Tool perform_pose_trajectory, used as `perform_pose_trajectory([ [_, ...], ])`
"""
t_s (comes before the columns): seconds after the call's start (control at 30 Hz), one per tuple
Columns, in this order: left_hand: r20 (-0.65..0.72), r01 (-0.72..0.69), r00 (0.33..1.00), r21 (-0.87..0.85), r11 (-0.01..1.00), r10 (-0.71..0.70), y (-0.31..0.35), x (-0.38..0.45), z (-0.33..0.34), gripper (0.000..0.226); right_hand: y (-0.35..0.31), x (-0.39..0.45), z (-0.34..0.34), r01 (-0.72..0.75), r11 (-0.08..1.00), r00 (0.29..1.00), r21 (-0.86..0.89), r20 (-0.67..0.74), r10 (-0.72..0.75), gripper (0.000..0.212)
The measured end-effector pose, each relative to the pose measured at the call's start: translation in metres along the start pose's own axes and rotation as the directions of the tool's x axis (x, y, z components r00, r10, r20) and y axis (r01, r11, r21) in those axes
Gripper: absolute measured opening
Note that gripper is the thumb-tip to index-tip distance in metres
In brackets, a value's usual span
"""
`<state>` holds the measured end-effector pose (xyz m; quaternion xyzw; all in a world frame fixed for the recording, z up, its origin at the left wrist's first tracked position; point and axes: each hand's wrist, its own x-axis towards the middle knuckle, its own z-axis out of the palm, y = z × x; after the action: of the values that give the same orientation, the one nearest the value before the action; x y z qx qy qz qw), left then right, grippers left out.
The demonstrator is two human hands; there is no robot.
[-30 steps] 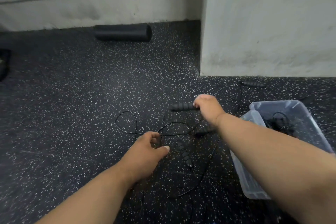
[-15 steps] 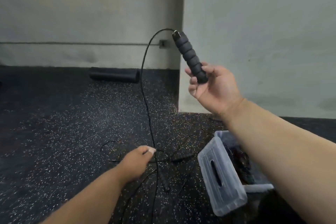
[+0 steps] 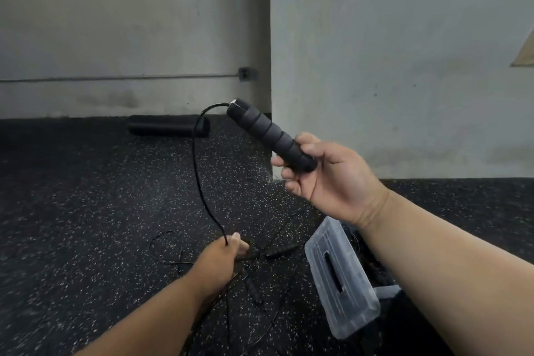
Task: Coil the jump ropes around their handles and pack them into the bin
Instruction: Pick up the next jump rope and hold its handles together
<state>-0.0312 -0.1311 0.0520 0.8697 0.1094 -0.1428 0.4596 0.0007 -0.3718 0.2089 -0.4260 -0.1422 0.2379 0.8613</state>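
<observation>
The right hand (image 3: 332, 179) is raised above the bin (image 3: 341, 277), fingers curled round the lower end of a handle (image 3: 268, 134) that tilts up and left. Its rope (image 3: 199, 170) arcs down to the left hand (image 3: 219, 257), which pinches it just left of the bin, near another handle (image 3: 281, 251) lying on the floor (image 3: 86, 211).

One clear bin (image 3: 341, 277); three black foam handles: one raised (image 3: 268, 133) above it, two on the floor (image 3: 281, 251) (image 3: 254, 292) left of it. One foam roller (image 3: 167, 125), beyond.

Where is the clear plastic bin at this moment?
In the head view the bin stands on the floor at lower right, under the right forearm, beside the loose ropes.
</observation>
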Motion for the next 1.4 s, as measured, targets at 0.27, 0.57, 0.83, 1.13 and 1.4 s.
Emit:
perform_pose_trajectory([
  [0.27, -0.001, -0.071, 0.997, -0.356, 0.932, 0.076, 0.063, -0.021, -0.032, 0.048, 0.058, 0.030, -0.056, -0.433, 0.606, 0.870, -0.667, -0.486, 0.086, 0.021],
  [0.57, 0.042, 0.008, 0.997, -0.874, 0.486, 0.058, 0.104, -0.025, -0.066, 0.046, 0.151, 0.023, -0.041, -0.250, 0.044, 0.839, -0.967, -0.194, 0.509, 0.042],
  [0.83, 0.063, 0.034, 0.996, -0.917, 0.397, 0.062, 0.091, -0.018, -0.071, 0.047, 0.154, 0.032, -0.033, -0.258, 0.220, 0.942, -0.941, -0.194, 0.273, 0.044],
  [1.13, 0.178, -0.125, 0.975, -0.073, 0.989, 0.137, 0.036, -0.027, -0.050, 0.038, 0.086, 0.046, 0.010, -0.136, 0.652, 0.961, -0.746, -0.259, -0.096, 0.038],
  [1.4, 0.217, -0.130, 0.974, 0.305, 0.943, 0.064, 0.014, -0.025, -0.012, 0.036, 0.057, 0.052, 0.021, -0.027, 0.817, 0.950, -0.576, -0.270, -0.159, 0.045],
])
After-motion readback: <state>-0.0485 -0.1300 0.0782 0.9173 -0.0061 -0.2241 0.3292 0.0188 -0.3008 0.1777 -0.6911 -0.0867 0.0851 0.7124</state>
